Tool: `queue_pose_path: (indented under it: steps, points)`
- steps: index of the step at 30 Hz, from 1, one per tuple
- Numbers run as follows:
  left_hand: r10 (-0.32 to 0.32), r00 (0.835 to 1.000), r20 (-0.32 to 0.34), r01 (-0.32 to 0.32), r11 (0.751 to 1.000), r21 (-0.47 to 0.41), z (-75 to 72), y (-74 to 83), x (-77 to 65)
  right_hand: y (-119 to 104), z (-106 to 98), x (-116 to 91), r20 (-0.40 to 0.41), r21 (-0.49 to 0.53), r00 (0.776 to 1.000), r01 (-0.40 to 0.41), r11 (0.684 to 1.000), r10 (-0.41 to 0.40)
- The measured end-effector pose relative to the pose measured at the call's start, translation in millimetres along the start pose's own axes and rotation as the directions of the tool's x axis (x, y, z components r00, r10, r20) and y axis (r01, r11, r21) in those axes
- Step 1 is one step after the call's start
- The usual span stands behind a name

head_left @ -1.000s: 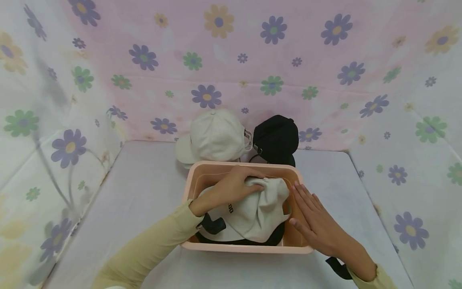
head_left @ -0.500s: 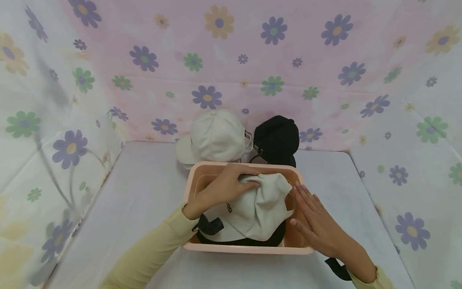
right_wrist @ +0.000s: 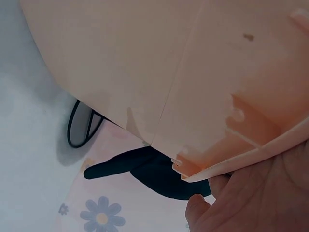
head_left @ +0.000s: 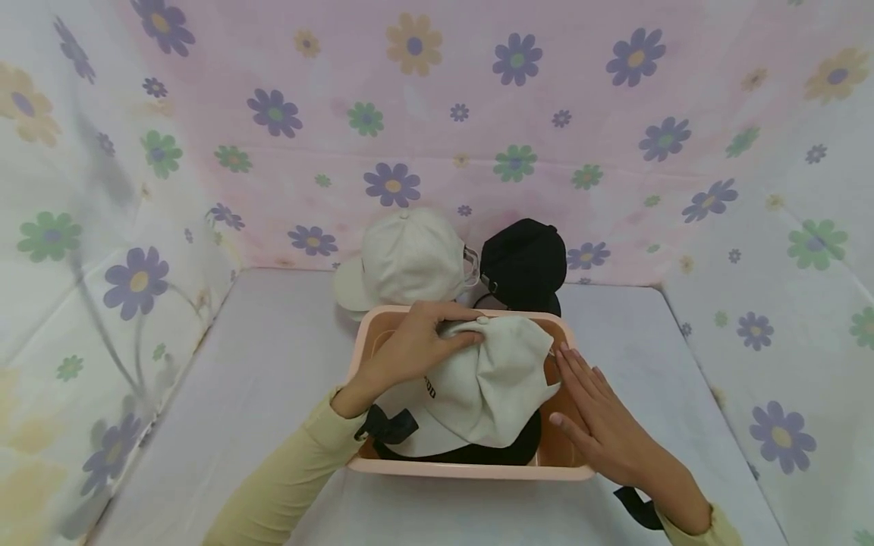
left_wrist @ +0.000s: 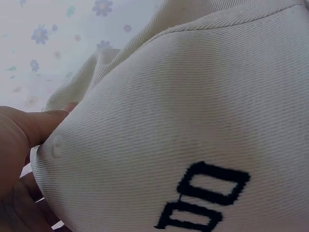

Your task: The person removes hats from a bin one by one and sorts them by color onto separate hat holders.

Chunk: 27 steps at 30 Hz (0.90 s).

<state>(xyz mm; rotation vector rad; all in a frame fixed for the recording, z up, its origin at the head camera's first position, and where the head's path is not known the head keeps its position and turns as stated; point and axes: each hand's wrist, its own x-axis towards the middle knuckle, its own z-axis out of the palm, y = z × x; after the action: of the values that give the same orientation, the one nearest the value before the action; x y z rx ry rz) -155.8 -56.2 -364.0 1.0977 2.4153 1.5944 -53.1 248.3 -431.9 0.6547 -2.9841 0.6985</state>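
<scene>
In the head view, an off-white baseball cap point(head_left: 501, 387) is tilted up inside a peach plastic tub point(head_left: 471, 471). My left hand point(head_left: 410, 341) pinches its crown close to the top button. The left wrist view shows the thumb point(left_wrist: 41, 125) beside that button, and dark embroidered letters point(left_wrist: 215, 183) on the cloth. Under this cap lies something black point(head_left: 505, 453), mostly hidden. My right hand point(head_left: 611, 425) rests on the tub's right rim with its fingers straight. From the right wrist view, that hand point(right_wrist: 260, 198) touches the rim from outside.
Behind the tub sit an off-white cap point(head_left: 413, 258), brim to the left, and a black cap point(head_left: 524, 262). A thin black loop point(right_wrist: 79, 128) pokes out beyond the tub in the right wrist view. Flower-printed cloth point(head_left: 437, 114) walls the white table point(head_left: 273, 364) on three sides.
The left hand has drawn the cap's crown up and back toward the tub's far rim, so the cap stands more raised. My right hand has stayed on the rim.
</scene>
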Motion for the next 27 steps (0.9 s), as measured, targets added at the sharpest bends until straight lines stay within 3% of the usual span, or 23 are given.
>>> queue_pose_path:
  steps: [12, 27]
  points:
    - [0.042, 0.996, -0.074, -0.041, 0.999, 0.015, -18.4, 13.4, 0.5, -2, 0, 0, 0.015, 0.002, 0.999, -0.032, 0.999, 0.032]
    - [0.222, 0.963, -0.151, -0.215, 0.975, 0.063, -57.5, 38.6, 15.8, 0, 0, 0, 0.003, 0.010, 1.000, -0.024, 1.000, 0.024]
